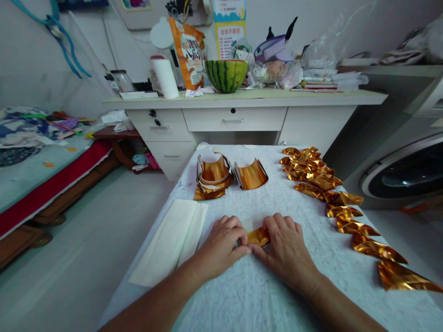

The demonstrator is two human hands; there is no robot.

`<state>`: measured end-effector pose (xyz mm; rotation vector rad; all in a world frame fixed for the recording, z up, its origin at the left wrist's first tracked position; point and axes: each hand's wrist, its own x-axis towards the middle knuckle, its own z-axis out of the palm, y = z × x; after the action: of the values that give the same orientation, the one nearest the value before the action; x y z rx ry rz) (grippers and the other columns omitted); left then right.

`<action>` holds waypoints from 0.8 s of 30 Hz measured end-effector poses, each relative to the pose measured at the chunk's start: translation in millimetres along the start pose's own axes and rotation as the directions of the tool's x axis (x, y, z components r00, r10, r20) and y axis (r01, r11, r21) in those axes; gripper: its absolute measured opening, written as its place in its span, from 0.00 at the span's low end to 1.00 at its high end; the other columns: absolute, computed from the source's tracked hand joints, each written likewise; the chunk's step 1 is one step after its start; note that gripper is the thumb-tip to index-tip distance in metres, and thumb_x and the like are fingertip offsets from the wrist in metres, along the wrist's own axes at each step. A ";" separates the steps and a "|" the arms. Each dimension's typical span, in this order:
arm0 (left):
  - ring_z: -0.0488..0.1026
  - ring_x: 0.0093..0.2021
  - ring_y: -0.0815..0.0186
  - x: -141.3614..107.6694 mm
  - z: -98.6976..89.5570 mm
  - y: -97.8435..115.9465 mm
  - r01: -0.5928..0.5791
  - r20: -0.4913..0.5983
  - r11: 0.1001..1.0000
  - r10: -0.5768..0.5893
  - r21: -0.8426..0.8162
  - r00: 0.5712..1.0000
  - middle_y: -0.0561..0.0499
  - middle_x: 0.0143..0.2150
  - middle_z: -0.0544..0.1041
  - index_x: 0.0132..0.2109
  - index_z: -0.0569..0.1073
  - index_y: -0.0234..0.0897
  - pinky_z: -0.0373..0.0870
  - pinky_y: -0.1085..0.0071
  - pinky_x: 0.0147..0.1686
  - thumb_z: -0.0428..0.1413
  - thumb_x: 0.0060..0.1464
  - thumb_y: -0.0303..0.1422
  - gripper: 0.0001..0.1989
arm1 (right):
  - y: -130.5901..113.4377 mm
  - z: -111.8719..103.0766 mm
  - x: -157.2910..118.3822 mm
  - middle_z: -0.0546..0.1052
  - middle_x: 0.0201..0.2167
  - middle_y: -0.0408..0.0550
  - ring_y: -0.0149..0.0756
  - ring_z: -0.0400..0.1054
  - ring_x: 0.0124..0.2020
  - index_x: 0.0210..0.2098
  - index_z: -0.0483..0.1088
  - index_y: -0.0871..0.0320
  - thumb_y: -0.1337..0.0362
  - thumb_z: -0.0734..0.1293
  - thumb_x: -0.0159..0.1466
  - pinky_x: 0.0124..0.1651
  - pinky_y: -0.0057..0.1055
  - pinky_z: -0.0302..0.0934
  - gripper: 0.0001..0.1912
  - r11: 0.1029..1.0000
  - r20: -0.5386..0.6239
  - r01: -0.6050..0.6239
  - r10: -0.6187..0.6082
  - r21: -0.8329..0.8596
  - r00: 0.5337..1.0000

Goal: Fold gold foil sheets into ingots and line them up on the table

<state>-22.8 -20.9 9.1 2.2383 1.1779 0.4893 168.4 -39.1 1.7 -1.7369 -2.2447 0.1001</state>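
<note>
Both hands rest on the pale cloth-covered table, thumbs nearly touching. My left hand [226,240] has its fingers curled over the left end of a small gold foil piece [258,236]. Its right end lies under the closed fingers of my right hand [285,244]. A whitish sheet shows just behind the foil. Beyond my hands stand two curled stacks of gold foil sheets, a thicker one [213,171] and a smaller one [252,175]. Folded white paper [166,242] lies left of my left hand. Several folded gold foil pieces [349,226] line the table's right side.
Behind the table [238,299] is a white desk [235,99] bearing a watermelon half [226,75], an orange bag [189,57] and a paper roll [165,77]. A washing machine [398,133] stands right, a bed [44,170] left.
</note>
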 end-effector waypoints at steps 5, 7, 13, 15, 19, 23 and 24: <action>0.65 0.44 0.63 1.2 2.2 0.5 0.031 -0.010 0.999 -0.031 0.014 0.999 0.55 0.38 0.69 0.31 0.70 0.38 0.58 0.67 0.43 0.64 0.50 0.30 0.09 | 5.1 1.5 1.1 0.69 0.35 0.49 0.47 0.61 0.38 0.36 0.67 0.55 0.48 0.69 0.58 0.39 0.40 0.51 0.18 1.000 0.019 -0.021 0.021 0.015 1.000; 0.65 0.43 0.64 1.0 2.1 0.9 0.032 -0.007 0.999 -0.031 0.009 0.999 0.55 0.37 0.69 0.31 0.70 0.38 0.57 0.67 0.43 0.64 0.50 0.29 0.09 | 11.1 2.2 1.2 0.69 0.35 0.49 0.46 0.61 0.38 0.36 0.67 0.55 0.50 0.70 0.57 0.39 0.39 0.50 0.17 0.999 0.009 -0.031 0.031 0.009 0.999; 0.65 0.44 0.63 1.0 0.2 1.1 0.035 0.013 0.999 -0.035 0.013 0.999 0.55 0.38 0.70 0.32 0.71 0.39 0.57 0.68 0.43 0.64 0.50 0.30 0.08 | 36.5 1.7 1.8 0.70 0.38 0.51 0.48 0.62 0.39 0.38 0.68 0.54 0.50 0.71 0.56 0.36 0.37 0.50 0.18 0.994 -0.042 -0.096 0.093 -0.059 0.995; 0.65 0.44 0.63 1.7 0.4 0.6 0.033 0.015 0.999 -0.033 0.012 0.999 0.55 0.38 0.70 0.33 0.71 0.39 0.57 0.68 0.43 0.64 0.51 0.30 0.07 | 44.0 0.9 2.4 0.70 0.39 0.51 0.48 0.63 0.39 0.40 0.68 0.54 0.49 0.71 0.56 0.36 0.37 0.50 0.19 0.991 -0.051 -0.114 0.111 -0.072 0.993; 0.65 0.44 0.62 2.2 1.9 -0.4 0.033 0.009 0.999 -0.034 0.014 0.999 0.54 0.38 0.70 0.33 0.71 0.39 0.57 0.67 0.43 0.63 0.51 0.30 0.07 | 55.8 0.1 3.4 0.70 0.41 0.51 0.48 0.64 0.40 0.43 0.67 0.53 0.48 0.71 0.56 0.37 0.37 0.51 0.21 0.985 -0.061 -0.152 0.147 -0.084 0.987; 0.65 0.44 0.62 1.3 1.3 0.3 0.039 0.013 0.999 -0.039 0.018 0.999 0.54 0.39 0.70 0.33 0.71 0.39 0.57 0.67 0.43 0.62 0.51 0.30 0.06 | 65.8 0.7 4.9 0.71 0.41 0.51 0.47 0.64 0.40 0.42 0.67 0.53 0.49 0.70 0.57 0.37 0.37 0.51 0.20 0.981 -0.084 -0.168 0.160 -0.093 0.984; 0.65 0.45 0.62 1.0 0.7 0.7 0.041 0.016 0.999 -0.042 0.018 0.999 0.54 0.39 0.70 0.33 0.71 0.39 0.57 0.67 0.44 0.62 0.51 0.30 0.06 | 68.3 0.5 5.7 0.71 0.40 0.51 0.47 0.64 0.40 0.41 0.67 0.54 0.49 0.70 0.57 0.37 0.36 0.51 0.19 0.981 -0.086 -0.172 0.165 -0.093 0.983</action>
<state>-21.4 -20.6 9.0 2.2237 1.2223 0.4452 230.8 -15.4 -13.8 -1.9465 -2.0769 -0.0443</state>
